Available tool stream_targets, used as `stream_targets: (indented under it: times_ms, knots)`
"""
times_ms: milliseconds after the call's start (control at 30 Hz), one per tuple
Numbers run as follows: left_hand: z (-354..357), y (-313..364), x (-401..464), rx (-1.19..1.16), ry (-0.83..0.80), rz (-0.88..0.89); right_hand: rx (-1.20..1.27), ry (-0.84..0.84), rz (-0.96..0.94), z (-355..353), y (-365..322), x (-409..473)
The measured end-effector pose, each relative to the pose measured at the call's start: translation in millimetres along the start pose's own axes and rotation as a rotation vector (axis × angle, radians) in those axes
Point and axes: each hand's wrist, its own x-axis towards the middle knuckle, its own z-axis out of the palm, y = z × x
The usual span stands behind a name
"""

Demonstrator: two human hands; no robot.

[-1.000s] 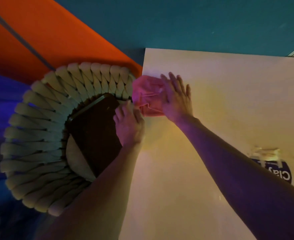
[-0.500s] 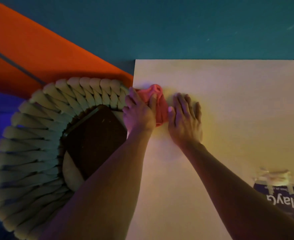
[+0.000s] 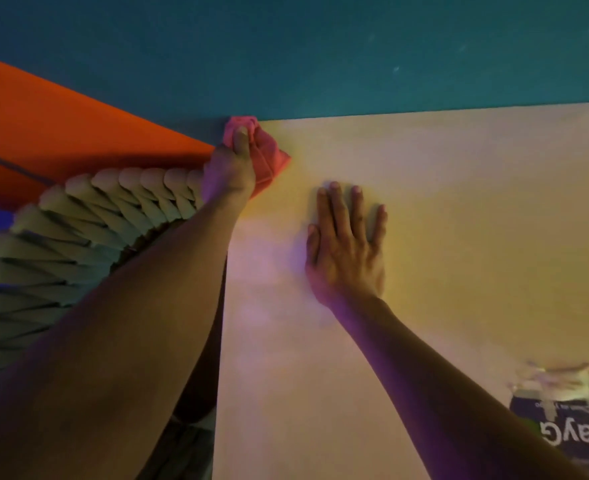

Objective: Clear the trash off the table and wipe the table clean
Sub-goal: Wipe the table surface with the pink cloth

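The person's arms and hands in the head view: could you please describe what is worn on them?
Nothing is worn on either arm: no sleeves reach into view, and both forearms are bare up to the frame edge. The left hand and right hand are gloveless, with no visible rings, watch or bracelets. Fingernails look short and unpainted, though the dim coloured lighting hides finer detail.

The left hand (image 3: 229,171) grips a crumpled pink cloth (image 3: 263,154) at the pale tabletop (image 3: 459,220) far-left corner; the right hand (image 3: 346,247) lies flat nearby; a ribbed woven basket (image 3: 88,230) sits beside.

Pink cloth (image 3: 264,157) (bunched) at table (image 3: 424,202) corner.
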Motion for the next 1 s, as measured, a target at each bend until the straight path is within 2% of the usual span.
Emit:
stream_targets:
  times_ms: [67, 100, 200, 267, 333, 533, 633, 800, 1000]
  knots:
    - [-3.5, -7.7, 6.3, 0.212, 0.103, 0.067, 0.002, -0.003, -0.002, -0.8, 0.8, 0.0]
    - [-8.8, -12.1, 6.7, 0.233, 0.092, 0.07, 0.003, -0.008, -0.003, -1.0, 0.7, -1.6]
    - [-8.3, -31.2, 8.5, 0.169, 0.035, 0.073, -0.006, -0.006, -0.003, -0.7, 1.1, -2.7]
    - [-7.8, -50.0, -6.5, -0.009, -0.058, 0.03, -0.007, 0.0, -0.01, 0.0, 0.6, -3.5]
    - [-14.0, -69.2, -30.1, -0.103, -0.063, -0.01, -0.013, 0.009, -0.012, 0.3, 0.3, -3.4]
    - [-38.6, -129.0, -112.2, 0.126, 0.03, 0.083, -0.031, -0.002, -0.031, -4.2, -1.2, -5.0]
    - [-51.8, -157.3, -160.8, 0.025, -0.001, 0.063, -0.005, -0.034, -0.026, -7.9, -0.7, -5.1]
    - [-72.6, -207.4, -235.7, -0.005, -0.041, 0.019, 0.122, -0.049, -0.101, -16.8, 7.2, -15.0]
    - [-95.4, -250.6, -311.4, 0.049, -0.05, 0.011, 0.109, -0.051, -0.118, -11.8, -5.7, -91.2]
